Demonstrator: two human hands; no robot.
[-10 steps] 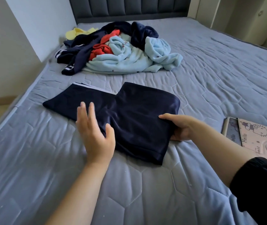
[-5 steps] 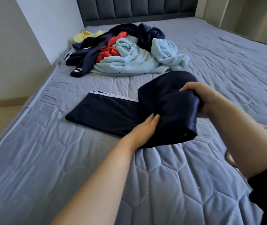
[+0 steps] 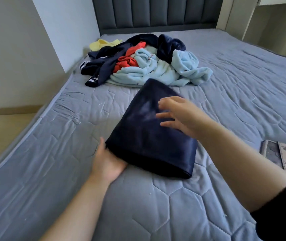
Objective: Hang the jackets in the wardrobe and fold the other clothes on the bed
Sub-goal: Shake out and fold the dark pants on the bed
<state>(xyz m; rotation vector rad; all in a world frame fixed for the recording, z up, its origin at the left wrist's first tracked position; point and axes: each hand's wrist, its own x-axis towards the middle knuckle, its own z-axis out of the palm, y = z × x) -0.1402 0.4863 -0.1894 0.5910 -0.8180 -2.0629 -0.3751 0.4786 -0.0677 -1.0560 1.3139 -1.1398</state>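
Bed — clothes pile beyond folded garment

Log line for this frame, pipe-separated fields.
navy garment: folded on bed | left hand: fingers under near-left edge | right hand: open over top | clothes pile: unfolded behind

Home bedroom: quilted grey bed, padded headboard, heap of clothes.

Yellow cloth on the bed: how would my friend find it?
Find the grey padded headboard, then the heap of unfolded clothes below it. The yellow garment pokes out at the heap's far left corner, by the wall. Only it is yellow; its neighbours are navy, red and light blue.
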